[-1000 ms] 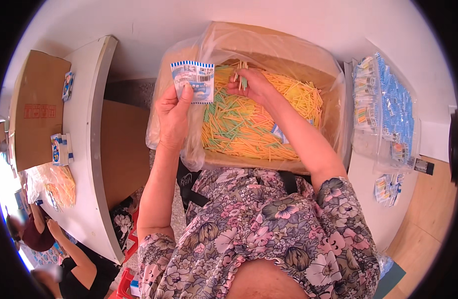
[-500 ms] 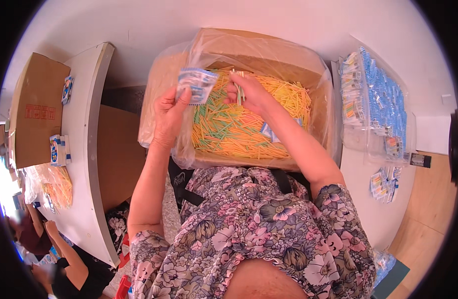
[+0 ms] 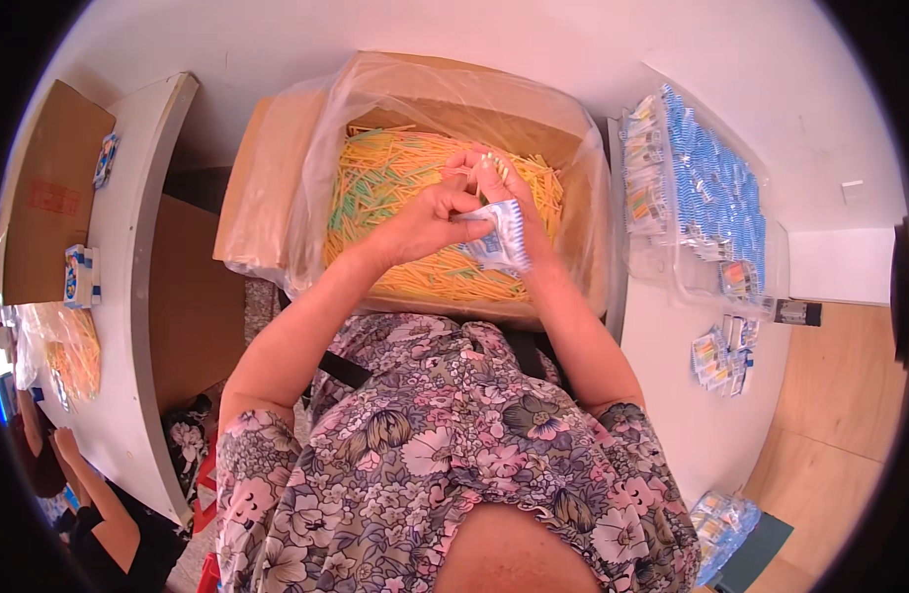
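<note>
My left hand [image 3: 415,229] pinches a small clear-and-blue plastic packet [image 3: 502,239] by one edge. Close against it, my right hand [image 3: 522,196] is closed round a small bunch of thin sticks [image 3: 492,163], their pale ends poking up past the fingers. Both hands meet above a cardboard box [image 3: 454,87] lined with clear plastic. Loose yellow, orange and green sticks [image 3: 375,183] fill it. The hands hide part of the heap, and whether any stick is inside the packet cannot be made out.
On the right table, a clear plastic bin [image 3: 662,262] holds rows of blue-edged packets, with several more packets [image 3: 719,356] beside it. A white table [image 3: 143,296] at left carries a cardboard box [image 3: 64,188] and a bag of sticks [image 3: 71,356]. Another person's arm [image 3: 104,504] shows lower left.
My hands have come together: the packet has moved right and down to the right hand with its sticks. The whole view has shifted, so the box sits further left.
</note>
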Demonstrator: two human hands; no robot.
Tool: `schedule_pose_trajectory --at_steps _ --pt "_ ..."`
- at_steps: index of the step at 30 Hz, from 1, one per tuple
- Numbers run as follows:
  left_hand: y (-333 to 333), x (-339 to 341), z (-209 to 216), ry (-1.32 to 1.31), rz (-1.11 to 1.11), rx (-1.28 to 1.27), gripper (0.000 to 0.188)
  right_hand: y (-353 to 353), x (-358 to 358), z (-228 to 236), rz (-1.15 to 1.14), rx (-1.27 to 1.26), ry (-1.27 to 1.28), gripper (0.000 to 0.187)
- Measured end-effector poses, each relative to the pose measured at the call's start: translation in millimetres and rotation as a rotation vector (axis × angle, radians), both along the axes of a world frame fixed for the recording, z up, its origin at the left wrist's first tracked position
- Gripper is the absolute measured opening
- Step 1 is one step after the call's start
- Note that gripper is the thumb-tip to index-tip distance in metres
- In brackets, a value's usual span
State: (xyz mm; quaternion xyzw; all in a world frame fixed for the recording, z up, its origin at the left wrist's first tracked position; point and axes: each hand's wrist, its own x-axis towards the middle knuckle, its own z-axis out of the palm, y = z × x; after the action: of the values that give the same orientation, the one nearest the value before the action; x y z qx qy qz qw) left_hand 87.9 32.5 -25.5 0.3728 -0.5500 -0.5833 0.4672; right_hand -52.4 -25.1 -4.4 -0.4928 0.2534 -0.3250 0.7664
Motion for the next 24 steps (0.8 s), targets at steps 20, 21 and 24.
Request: schedule_pose_trajectory --at_steps 20,21,24 --pt "-4 -40 -17 0.205 -0.051 0.125 0.015 -3 -45 -1 0.066 -0.011 0.05 0.059" --pt "-5 -41 -19 0.168 -0.017 0.121 0.014 -12 -50 -7 0.067 -0.012 0.053 0.059" --pt "-10 -39 -12 -0.236 0.064 -0.125 0.012 -30 -63 -20 -0.12 -0.611 0.437 0.032"
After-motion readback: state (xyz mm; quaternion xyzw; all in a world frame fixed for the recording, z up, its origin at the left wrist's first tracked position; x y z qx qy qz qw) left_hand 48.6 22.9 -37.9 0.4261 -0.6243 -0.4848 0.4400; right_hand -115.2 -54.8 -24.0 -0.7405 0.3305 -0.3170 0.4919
